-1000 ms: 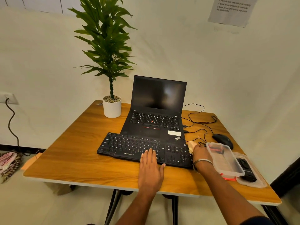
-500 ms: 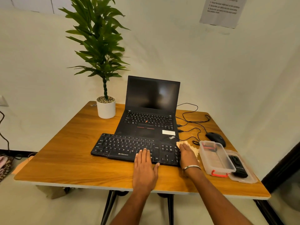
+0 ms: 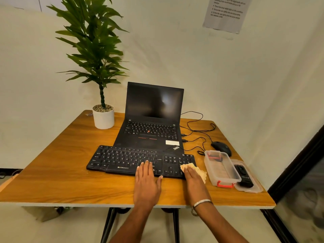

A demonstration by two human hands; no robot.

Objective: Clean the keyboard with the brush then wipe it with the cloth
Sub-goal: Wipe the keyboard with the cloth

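Note:
A black external keyboard (image 3: 126, 159) lies on the wooden table (image 3: 70, 172), in front of an open laptop. My left hand (image 3: 147, 183) lies flat with straight fingers on the keyboard's front edge near its middle. My right hand (image 3: 193, 179) presses a pale yellow cloth (image 3: 199, 170) with flat fingers onto the keyboard's right front corner. The cloth sticks out past the fingers on both sides. A brush with a red part (image 3: 214, 157) lies inside the clear plastic box (image 3: 221, 170) to the right.
The open black laptop (image 3: 152, 120) stands behind the keyboard. A potted plant (image 3: 103, 118) is at the back left. A black mouse (image 3: 221, 147) and cables lie at the back right. The box's lid (image 3: 249, 188) with a black device sits by the table's right edge.
My right hand has slid the cloth from beside the keyboard's right end onto its right front corner. My left hand stays flat on the front edge. The camera view shifted.

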